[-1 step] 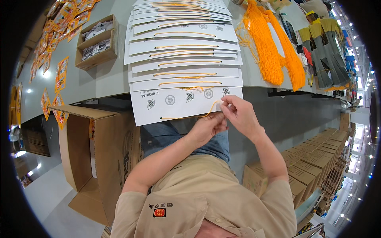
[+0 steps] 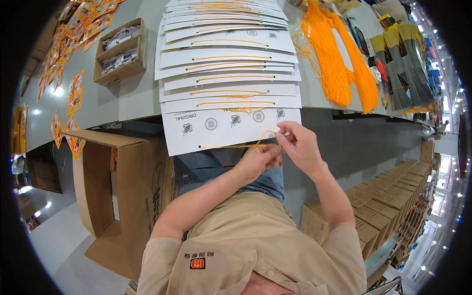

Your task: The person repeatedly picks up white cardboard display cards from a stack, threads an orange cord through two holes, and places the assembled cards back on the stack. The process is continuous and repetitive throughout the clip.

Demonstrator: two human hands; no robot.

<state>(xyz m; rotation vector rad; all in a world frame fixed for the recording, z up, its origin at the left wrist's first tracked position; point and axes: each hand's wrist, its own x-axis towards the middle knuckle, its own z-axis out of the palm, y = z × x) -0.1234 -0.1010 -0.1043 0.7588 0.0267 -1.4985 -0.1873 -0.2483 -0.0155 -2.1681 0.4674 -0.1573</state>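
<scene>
The nearest flat white printed paper piece [image 2: 221, 130] overhangs the table's front edge above my lap. An orange cord [image 2: 231, 146] comes out of a hole at its lower left and runs along its near edge to my hands. My left hand [image 2: 258, 161] is closed, the cord running into its pinched fingers. Just right of it, my right hand [image 2: 301, 149] pinches with thumb and forefinger at the paper's right corner, where the cord makes a small loop. Fingers partly hide the cord's end. Behind lies an overlapping row of similar white pieces [image 2: 228, 59], several with orange cords threaded across.
Bundles of orange cord [image 2: 327, 64] lie on the grey table right of the row, with brushes [image 2: 408, 64] beyond. A divided wooden box [image 2: 118, 51] and orange packets [image 2: 76, 91] sit left. An open carton [image 2: 132, 196] stands at my left; rows of cartons [image 2: 383, 196] stand right.
My right hand has shifted slightly right and down. The cord beside its fingers now bends into a loop, and more of it shows over my left hand.
</scene>
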